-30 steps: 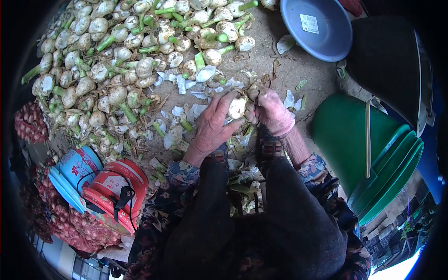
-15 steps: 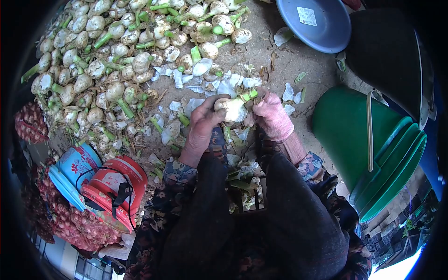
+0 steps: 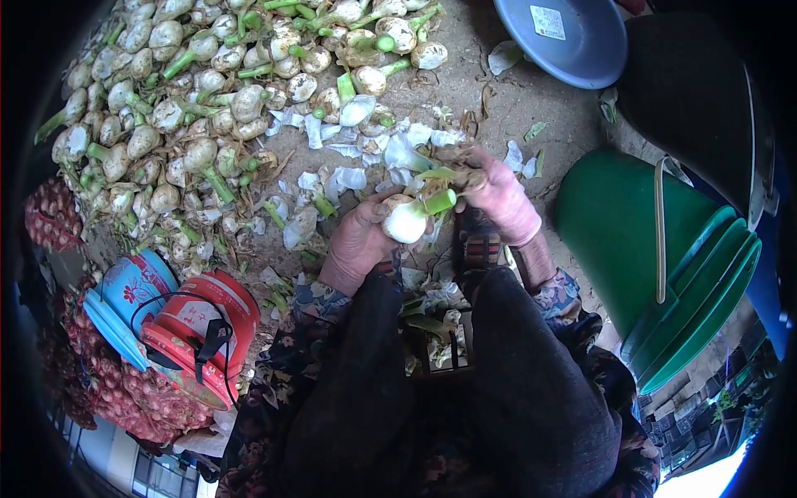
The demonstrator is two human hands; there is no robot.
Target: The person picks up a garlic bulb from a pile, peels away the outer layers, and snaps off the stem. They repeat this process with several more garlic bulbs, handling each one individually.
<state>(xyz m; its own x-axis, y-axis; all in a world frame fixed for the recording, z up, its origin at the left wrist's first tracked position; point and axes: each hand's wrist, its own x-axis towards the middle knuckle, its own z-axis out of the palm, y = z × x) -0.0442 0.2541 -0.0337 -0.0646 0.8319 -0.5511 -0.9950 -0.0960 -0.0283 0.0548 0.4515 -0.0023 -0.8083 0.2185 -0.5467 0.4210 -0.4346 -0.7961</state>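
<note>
A garlic bulb (image 3: pixel 406 222) with a short green stem, its lower side smooth and white, rests in my left hand (image 3: pixel 359 243), whose fingers are closed round its left side. Just right of the stem, my right hand (image 3: pixel 504 202) pinches a strip of peeled, brownish skin (image 3: pixel 452 170) between its fingers. White skin scraps (image 3: pixel 349 178) lie on the ground beyond and left of my hands. A large heap of garlic bulbs with cut green stems (image 3: pixel 199 108) spreads over the upper left.
On the right lies a green bucket (image 3: pixel 618 241) with a handle. A blue-grey basin (image 3: pixel 573 41) is at the upper right beside a black object (image 3: pixel 689 100). Lower left are a red bucket (image 3: pixel 207 311), a light blue bucket (image 3: pixel 137 286) and red net sacks (image 3: pixel 133 402).
The bulb has lost its outer skin on the lower side, and its stem now points more to the right. My right hand has moved slightly right, pulling skin away.
</note>
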